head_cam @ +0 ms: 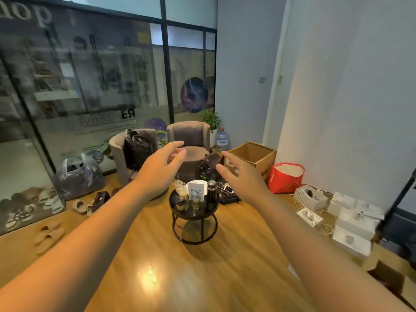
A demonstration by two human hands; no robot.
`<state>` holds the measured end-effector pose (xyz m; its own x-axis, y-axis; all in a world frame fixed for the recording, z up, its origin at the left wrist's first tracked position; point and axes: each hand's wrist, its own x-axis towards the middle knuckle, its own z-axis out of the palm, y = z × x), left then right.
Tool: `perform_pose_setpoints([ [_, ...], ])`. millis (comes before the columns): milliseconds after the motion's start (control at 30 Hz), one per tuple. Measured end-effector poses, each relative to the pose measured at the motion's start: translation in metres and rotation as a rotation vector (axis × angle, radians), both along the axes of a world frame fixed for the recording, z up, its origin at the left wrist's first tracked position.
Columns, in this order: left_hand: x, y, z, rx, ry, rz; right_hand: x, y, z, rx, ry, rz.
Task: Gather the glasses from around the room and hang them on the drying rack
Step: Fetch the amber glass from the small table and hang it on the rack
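A clear stemmed glass (195,205) stands on a small round black side table (177,210) in the middle of the room. Beside it on the table are a plastic cup with a straw (179,186), a small jar (180,202), a white card with a QR code (197,189) and a dark bottle (211,192). Both my arms are stretched forward above the table. My left hand (158,168) and my right hand (242,176) are held apart with spread fingers and hold nothing. No drying rack is in view.
Two grey armchairs (191,140) stand behind the table, one with a black bag (137,146). An open cardboard box (252,156), a red bag (284,177), white boxes (351,218) and cables line the right wall. Shoes (48,235) and a plastic sack (77,176) lie by the glass wall.
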<state>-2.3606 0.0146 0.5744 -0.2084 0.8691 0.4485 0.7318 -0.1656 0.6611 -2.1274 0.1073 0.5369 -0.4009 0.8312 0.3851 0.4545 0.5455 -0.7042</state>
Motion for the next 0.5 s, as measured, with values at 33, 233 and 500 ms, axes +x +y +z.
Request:
perform_pose_setpoints([
  [33,-0.001,0.022,-0.008,-0.001,-0.002,-0.008,-0.002,0.021,-0.007,-0.014,0.0,-0.008],
  [233,-0.026,0.164,-0.056,-0.057,-0.022,0.064,-0.034,0.155,-0.044,-0.067,-0.012,-0.006],
  [500,-0.066,0.299,-0.137,-0.241,-0.1,0.144,-0.06,0.297,-0.098,-0.163,-0.123,0.044],
])
